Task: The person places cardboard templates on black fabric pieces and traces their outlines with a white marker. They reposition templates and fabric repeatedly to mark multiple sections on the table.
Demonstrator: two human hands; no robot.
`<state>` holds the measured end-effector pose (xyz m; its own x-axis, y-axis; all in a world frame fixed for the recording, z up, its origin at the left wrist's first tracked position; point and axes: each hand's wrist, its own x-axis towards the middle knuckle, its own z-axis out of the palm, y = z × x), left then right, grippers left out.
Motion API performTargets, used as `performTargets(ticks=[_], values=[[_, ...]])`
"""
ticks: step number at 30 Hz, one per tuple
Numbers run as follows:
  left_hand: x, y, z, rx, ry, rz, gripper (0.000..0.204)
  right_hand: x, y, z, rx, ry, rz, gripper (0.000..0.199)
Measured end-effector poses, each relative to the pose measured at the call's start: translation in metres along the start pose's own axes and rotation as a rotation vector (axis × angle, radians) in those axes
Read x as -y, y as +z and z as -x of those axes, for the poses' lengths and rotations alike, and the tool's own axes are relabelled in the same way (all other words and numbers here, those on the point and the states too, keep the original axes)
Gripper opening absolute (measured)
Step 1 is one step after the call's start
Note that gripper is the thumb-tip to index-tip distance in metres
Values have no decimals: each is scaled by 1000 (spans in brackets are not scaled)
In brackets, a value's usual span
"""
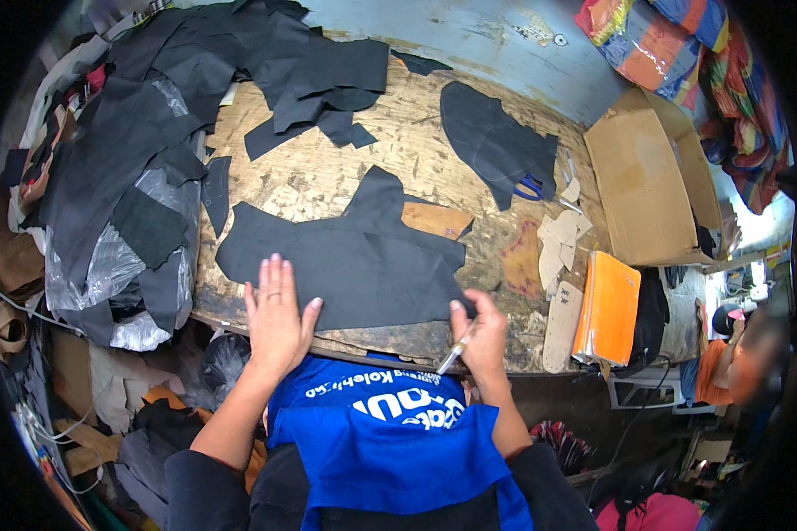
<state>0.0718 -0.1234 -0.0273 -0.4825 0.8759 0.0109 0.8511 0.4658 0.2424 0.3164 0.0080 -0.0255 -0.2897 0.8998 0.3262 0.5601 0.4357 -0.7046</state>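
Observation:
A large, irregular piece of black leather-like sheet point(363, 265) lies along the near edge of the worn wooden table. My left hand point(279, 310) rests flat on its left part, fingers spread, a ring on one of them. At the sheet's near right corner, my right hand point(485, 329) is closed around a slim, silvery pen point(454, 352) that points down toward me. The fingertips of that hand touch the sheet's edge or lie just beside it; I cannot tell which. A brown pattern piece point(438, 219) shows partly from under the sheet's far side.
Black material point(124, 186) and clear plastic heap up at the left. Another black piece point(491, 137) with pale lines lies far right, near blue-handled scissors point(529, 188). Card patterns point(560, 239), an orange notebook point(607, 308) and a cardboard box point(642, 177) stand right. A person point(726, 367) is beyond.

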Motion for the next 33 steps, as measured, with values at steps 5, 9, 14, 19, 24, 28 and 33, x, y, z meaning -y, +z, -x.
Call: performTargets(ticks=[5, 9, 14, 19, 24, 28, 33], values=[[10, 4, 2, -305, -13, 289, 76, 13, -17, -11, -21, 104, -368, 32], [14, -9, 2, -325, -115, 456, 79, 30, -1, -12, 437, 266, -537, 36], [20, -26, -4, -190, -269, 526, 75, 46, 35, -19, 535, 178, -374, 24], [32, -28, -11, -93, -243, 601, 42, 43, -5, -27, 456, 208, -31, 31], [22, -13, -16, -135, -191, 990, 20, 22, -8, -57, 158, 219, -226, 28], [1, -3, -25, -60, -180, 1237, 28, 0, 15, -101, -23, -186, 152, 26], [8, -11, -32, -8, -193, 1131, 46, -18, 21, -130, 173, -186, 135, 39]])
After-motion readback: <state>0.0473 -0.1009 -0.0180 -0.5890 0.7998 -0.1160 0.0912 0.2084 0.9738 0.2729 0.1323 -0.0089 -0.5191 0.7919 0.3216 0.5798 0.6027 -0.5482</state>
